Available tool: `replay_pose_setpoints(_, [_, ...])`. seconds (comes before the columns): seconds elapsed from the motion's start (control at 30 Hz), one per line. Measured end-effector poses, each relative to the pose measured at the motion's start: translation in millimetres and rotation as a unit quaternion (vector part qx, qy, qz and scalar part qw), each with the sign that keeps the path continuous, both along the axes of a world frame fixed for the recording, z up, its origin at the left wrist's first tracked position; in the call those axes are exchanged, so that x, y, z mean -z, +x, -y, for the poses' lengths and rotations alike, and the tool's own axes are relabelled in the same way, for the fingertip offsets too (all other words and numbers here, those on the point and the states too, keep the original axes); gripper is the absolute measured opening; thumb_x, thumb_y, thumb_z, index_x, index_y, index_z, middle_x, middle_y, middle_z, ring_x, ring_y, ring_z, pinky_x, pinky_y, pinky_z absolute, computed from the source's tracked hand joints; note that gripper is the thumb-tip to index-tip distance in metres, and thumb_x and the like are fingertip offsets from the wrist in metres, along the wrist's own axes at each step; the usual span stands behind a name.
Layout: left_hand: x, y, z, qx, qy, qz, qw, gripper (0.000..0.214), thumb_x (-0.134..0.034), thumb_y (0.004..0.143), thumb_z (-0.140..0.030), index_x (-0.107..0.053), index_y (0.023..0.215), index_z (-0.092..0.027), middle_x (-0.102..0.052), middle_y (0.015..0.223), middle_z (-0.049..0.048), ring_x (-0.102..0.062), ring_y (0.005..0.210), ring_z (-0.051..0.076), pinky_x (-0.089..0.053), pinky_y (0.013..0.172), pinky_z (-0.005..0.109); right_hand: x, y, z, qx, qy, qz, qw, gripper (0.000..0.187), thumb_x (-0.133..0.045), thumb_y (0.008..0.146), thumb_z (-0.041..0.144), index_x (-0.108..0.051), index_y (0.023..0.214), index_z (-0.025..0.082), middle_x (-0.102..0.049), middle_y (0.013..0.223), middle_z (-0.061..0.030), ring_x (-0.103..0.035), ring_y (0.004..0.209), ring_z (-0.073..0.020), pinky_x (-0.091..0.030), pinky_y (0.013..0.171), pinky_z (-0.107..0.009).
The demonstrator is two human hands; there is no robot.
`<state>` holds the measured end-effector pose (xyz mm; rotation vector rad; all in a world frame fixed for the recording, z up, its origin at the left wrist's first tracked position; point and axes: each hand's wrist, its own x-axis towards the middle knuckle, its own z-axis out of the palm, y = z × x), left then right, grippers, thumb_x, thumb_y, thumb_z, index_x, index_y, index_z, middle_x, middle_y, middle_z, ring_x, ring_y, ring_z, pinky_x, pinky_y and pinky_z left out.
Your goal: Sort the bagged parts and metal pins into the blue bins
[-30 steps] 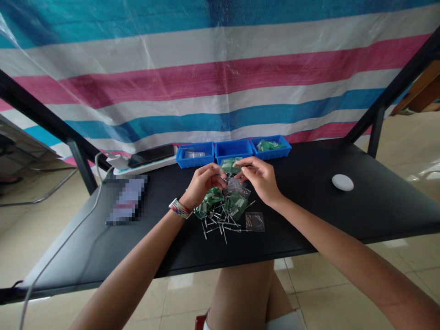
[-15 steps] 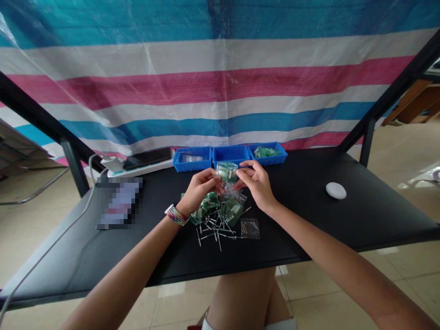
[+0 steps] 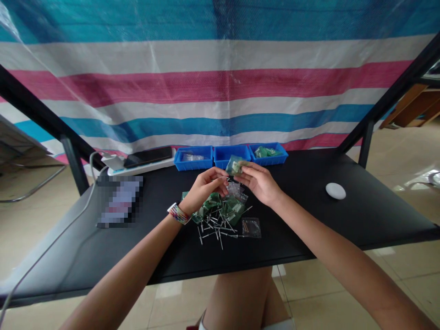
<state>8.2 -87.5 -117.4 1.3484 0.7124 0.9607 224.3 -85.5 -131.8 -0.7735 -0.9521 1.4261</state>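
Observation:
My right hand (image 3: 260,182) pinches a small clear bag of green parts (image 3: 235,165) and holds it just above the table, in front of the middle blue bin (image 3: 232,156). My left hand (image 3: 205,188) hovers beside it with fingers curled together, its fingertips close to the bag; whether they touch it I cannot tell. Below both hands lies a pile of green bagged parts (image 3: 220,207) and several loose metal pins (image 3: 213,228). A small clear bag with pins (image 3: 251,226) rests to the right of the pile.
Three blue bins stand in a row at the back of the black table (image 3: 309,220); the left bin (image 3: 193,157) holds clear bags, the right bin (image 3: 268,152) green ones. A phone (image 3: 148,156) lies on a white power strip at back left. A white round puck (image 3: 335,190) sits at right.
The bag was held by both hands; now my right hand holds it alone and has tilted it toward the right. My left hand has drawn slightly away from it.

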Motion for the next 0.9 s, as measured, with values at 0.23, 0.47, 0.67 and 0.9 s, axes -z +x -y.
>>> replay_pose_setpoints(0.23, [-2.3, -1, 0, -0.009, -0.014, 0.014, 1.000, 0.027, -0.077, 0.089, -0.039, -0.069, 0.102, -0.016, -0.071, 0.081, 0.0015, -0.071, 0.065, 0.014, -0.058, 0.061, 0.025, -5.7, 77, -41, 0.370, 0.268, 0.260, 0.851, 0.032, -0.071, 0.098, 0.039, -0.081, 0.122, 0.022, -0.080, 0.127, -0.0113, -0.077, 0.119, -0.0312, -0.060, 0.110, -0.052])
replay_pose_setpoints(0.47, [-0.9, 1, 0, -0.039, -0.001, 0.016, 0.999, 0.026, -0.078, 0.086, -0.037, -0.069, 0.100, -0.016, -0.071, 0.086, 0.0025, -0.070, 0.064, 0.014, -0.055, 0.059, 0.025, 23.0, 106, -62, 0.264, 0.237, 0.640, 0.682, 0.041, -0.047, 0.106, 0.026, -0.078, 0.131, 0.016, -0.075, 0.139, -0.0167, -0.063, 0.141, -0.0351, -0.039, 0.126, -0.061])
replay_pose_setpoints(0.67, [3.3, -2, -4, -0.062, 0.005, 0.019, 0.998, 0.026, -0.077, 0.086, -0.038, -0.069, 0.099, -0.016, -0.072, 0.093, 0.0039, -0.068, 0.064, 0.012, -0.054, 0.059, 0.024, 30.0, 101, -59, 0.260, 0.232, 0.686, 0.639, 0.040, -0.050, 0.108, 0.039, -0.080, 0.125, 0.017, -0.075, 0.140, -0.0166, -0.058, 0.142, -0.0388, -0.033, 0.125, -0.064])
replay_pose_setpoints(0.9, [4.0, -4, -6, -0.063, 0.027, -0.009, 0.998, 0.023, -0.072, 0.089, -0.039, -0.069, 0.096, -0.017, -0.071, 0.088, 0.0033, -0.068, 0.065, 0.014, -0.053, 0.061, 0.025, 23.5, 101, -57, 0.298, 0.262, 0.648, 0.650, 0.042, -0.049, 0.106, 0.035, -0.076, 0.132, 0.016, -0.070, 0.146, -0.0184, -0.058, 0.142, -0.0370, -0.041, 0.123, -0.058])
